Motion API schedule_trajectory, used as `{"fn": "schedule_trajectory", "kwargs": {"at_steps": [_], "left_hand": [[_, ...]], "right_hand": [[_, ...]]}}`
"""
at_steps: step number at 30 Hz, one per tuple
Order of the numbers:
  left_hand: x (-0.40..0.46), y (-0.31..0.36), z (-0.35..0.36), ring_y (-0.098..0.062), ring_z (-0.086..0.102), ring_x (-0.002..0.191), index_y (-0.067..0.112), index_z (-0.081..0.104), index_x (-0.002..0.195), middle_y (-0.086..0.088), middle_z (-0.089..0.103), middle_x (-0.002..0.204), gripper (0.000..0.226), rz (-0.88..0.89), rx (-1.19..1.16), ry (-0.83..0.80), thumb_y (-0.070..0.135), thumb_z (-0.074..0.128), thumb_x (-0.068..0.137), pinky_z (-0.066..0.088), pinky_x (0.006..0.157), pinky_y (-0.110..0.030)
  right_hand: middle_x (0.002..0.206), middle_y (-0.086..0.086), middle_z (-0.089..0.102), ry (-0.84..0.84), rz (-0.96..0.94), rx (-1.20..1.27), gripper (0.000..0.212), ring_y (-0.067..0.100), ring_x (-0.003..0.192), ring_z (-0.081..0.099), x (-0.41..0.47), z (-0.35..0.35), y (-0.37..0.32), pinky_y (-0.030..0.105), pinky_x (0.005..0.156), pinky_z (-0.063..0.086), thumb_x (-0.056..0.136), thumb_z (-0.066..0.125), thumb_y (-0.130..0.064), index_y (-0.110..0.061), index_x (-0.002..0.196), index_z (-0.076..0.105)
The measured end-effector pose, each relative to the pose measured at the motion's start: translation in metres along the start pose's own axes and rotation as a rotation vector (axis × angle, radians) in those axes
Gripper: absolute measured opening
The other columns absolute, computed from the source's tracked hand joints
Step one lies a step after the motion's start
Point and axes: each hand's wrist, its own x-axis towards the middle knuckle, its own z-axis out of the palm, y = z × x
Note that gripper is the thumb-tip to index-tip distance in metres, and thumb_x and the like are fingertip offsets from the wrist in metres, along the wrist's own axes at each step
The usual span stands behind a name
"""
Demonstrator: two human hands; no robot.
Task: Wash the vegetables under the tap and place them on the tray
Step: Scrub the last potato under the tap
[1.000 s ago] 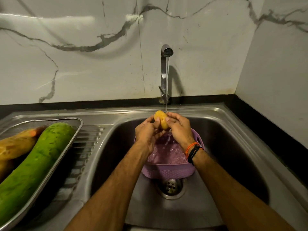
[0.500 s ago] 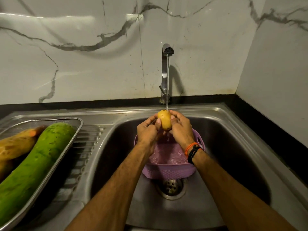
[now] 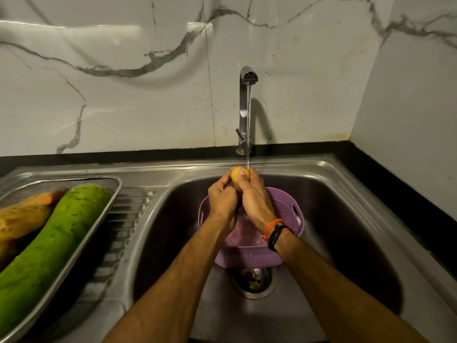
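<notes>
1. Water is falling in a thin stream from the tap (image 3: 248,78) onto a small yellow vegetable (image 3: 238,174), which both hands are holding right under it so the flow is rinsing its top.
2. Left hand (image 3: 222,201) and right hand (image 3: 254,196) are curling around the vegetable from either side, thumbs on it, probably rubbing the skin clean.
3. Purple basket (image 3: 284,209) is sitting below in the sink (image 3: 346,219), catching any drop.
4. Tray (image 3: 116,184), at left on the drainboard, is already carrying a green gourd (image 3: 54,243) and an orange-brown vegetable (image 3: 22,219), within easy reach.
</notes>
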Motion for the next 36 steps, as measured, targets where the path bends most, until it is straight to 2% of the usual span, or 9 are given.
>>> {"fn": "schedule_trajectory", "kwargs": {"at_steps": [3, 5, 8, 16, 22, 26, 29, 34, 36], "left_hand": [[0.000, -0.007, 0.000, -0.027, 0.068, 0.108, 0.013, 0.067, 0.120, -0.015, 0.072, 0.113, 0.036, 0.038, 0.062, 0.012, -0.008, 0.049, 0.096, 0.055, 0.096, -0.041], [0.001, -0.006, -0.001, -0.028, 0.069, 0.107, 0.010, 0.064, 0.126, -0.015, 0.072, 0.112, 0.040, 0.043, 0.063, 0.014, -0.010, 0.049, 0.095, 0.056, 0.093, -0.040], [0.005, -0.003, -0.005, -0.025, 0.070, 0.102, 0.018, 0.071, 0.107, -0.010, 0.074, 0.104, 0.030, 0.070, 0.078, 0.089, -0.004, 0.054, 0.096, 0.058, 0.085, -0.032], [0.002, -0.001, -0.003, -0.021, 0.071, 0.100, 0.026, 0.071, 0.095, -0.005, 0.075, 0.099, 0.029, 0.134, 0.164, 0.014, 0.001, 0.056, 0.096, 0.057, 0.084, -0.029], [0.002, -0.005, -0.006, -0.017, 0.069, 0.106, 0.008, 0.065, 0.126, -0.007, 0.073, 0.112, 0.034, 0.165, 0.292, -0.095, -0.002, 0.055, 0.096, 0.056, 0.088, -0.026], [0.006, -0.001, -0.009, -0.022, 0.069, 0.106, 0.008, 0.067, 0.123, -0.010, 0.073, 0.110, 0.028, 0.189, 0.339, -0.018, 0.007, 0.061, 0.096, 0.058, 0.091, -0.037], [0.000, -0.004, -0.008, -0.016, 0.071, 0.100, 0.014, 0.069, 0.121, -0.004, 0.075, 0.104, 0.029, 0.232, 0.460, -0.069, 0.006, 0.061, 0.095, 0.058, 0.089, -0.039], [-0.001, 0.001, -0.007, -0.020, 0.072, 0.089, 0.035, 0.068, 0.082, -0.003, 0.075, 0.086, 0.024, 0.245, 0.541, 0.024, 0.015, 0.065, 0.094, 0.059, 0.085, -0.045], [-0.005, 0.001, -0.006, -0.018, 0.071, 0.087, 0.035, 0.066, 0.082, 0.001, 0.072, 0.082, 0.023, 0.256, 0.583, 0.018, 0.015, 0.064, 0.094, 0.059, 0.085, -0.040]], "right_hand": [[0.133, 0.007, 0.054, 0.020, 0.004, 0.063, 0.032, 0.020, 0.119, 0.054, 0.005, -0.002, -0.006, 0.039, 0.108, 0.041, 0.104, 0.035, -0.043, -0.024, 0.120, 0.055], [0.128, 0.006, 0.057, 0.015, 0.005, 0.081, 0.034, 0.018, 0.114, 0.056, 0.004, -0.001, -0.006, 0.038, 0.105, 0.043, 0.104, 0.036, -0.042, -0.022, 0.122, 0.057], [0.131, 0.003, 0.049, -0.006, -0.049, 0.025, 0.034, 0.017, 0.115, 0.053, -0.002, 0.005, -0.004, 0.034, 0.101, 0.044, 0.104, 0.039, -0.038, -0.020, 0.129, 0.053], [0.138, 0.005, 0.046, 0.023, -0.016, 0.054, 0.051, 0.021, 0.121, 0.054, -0.006, 0.008, -0.005, 0.044, 0.105, 0.045, 0.099, 0.038, -0.052, -0.020, 0.139, 0.043], [0.125, 0.008, 0.058, 0.037, 0.022, 0.088, 0.061, 0.021, 0.113, 0.058, -0.002, 0.004, -0.012, 0.046, 0.103, 0.046, 0.090, 0.036, -0.063, -0.018, 0.128, 0.051], [0.136, 0.005, 0.050, 0.000, -0.005, 0.052, 0.057, 0.020, 0.119, 0.055, -0.006, 0.006, -0.007, 0.044, 0.104, 0.046, 0.098, 0.040, -0.056, -0.020, 0.142, 0.041], [0.131, 0.007, 0.055, 0.039, -0.003, 0.050, 0.065, 0.021, 0.117, 0.057, 0.000, 0.003, -0.011, 0.046, 0.105, 0.045, 0.092, 0.039, -0.064, -0.017, 0.135, 0.048], [0.150, -0.001, 0.033, -0.033, -0.027, -0.002, 0.059, 0.019, 0.132, 0.042, -0.008, 0.001, -0.007, 0.030, 0.104, 0.036, 0.102, 0.037, -0.049, -0.021, 0.152, 0.026], [0.145, -0.003, 0.035, -0.030, -0.038, -0.034, 0.058, 0.016, 0.127, 0.043, -0.006, -0.002, -0.009, 0.028, 0.101, 0.036, 0.102, 0.035, -0.049, -0.018, 0.151, 0.030]]}}
